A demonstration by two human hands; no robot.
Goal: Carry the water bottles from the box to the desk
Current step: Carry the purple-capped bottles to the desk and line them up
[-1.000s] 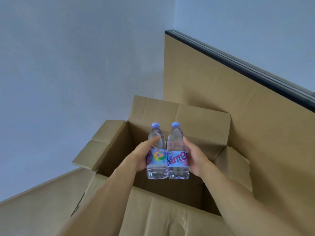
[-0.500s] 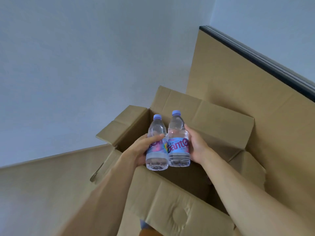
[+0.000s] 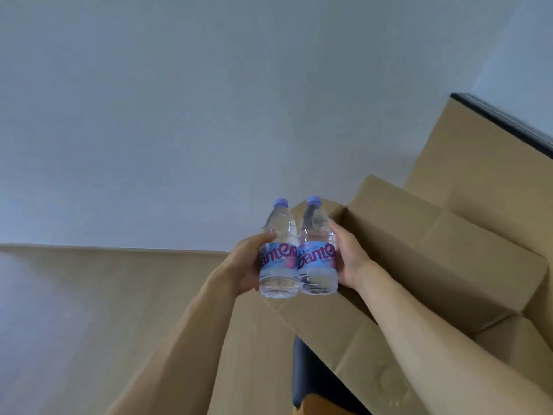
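Reaching forward from the lower left, a bare forearm ends in the left hand (image 3: pixel 244 268), whose fingers (image 3: pixel 263 237) curl round the left water bottle (image 3: pixel 277 259) at the top edge of its label, with the thumb hidden behind. That bottle is clear, upright with a slight tilt, capped in pale purple and wrapped in a light blue label with magenta lettering. Its side touches the right water bottle (image 3: pixel 316 253), of the same make, so the two stand as a pair in the air, caps up. Behind and below them on the left runs a pale wood-toned surface (image 3: pixel 89 310) that meets a grey-white wall (image 3: pixel 209 100); whether it is floor or tabletop cannot be told. The right hand (image 3: pixel 350 259) grips the right water bottle from its outer side, palm against the label and fingers wrapped behind it, mostly out of sight. The bottles are held at the left front corner of the open cardboard box (image 3: pixel 449 265), above its near flap, not inside it. The box's flaps stand open and its inside is in shadow. Below the bottles, between the forearms, a dark object (image 3: pixel 311 375) shows beside the box, too blurred to identify. At the far right a tall cardboard panel (image 3: pixel 478 175) with a black top edge rises behind the box.
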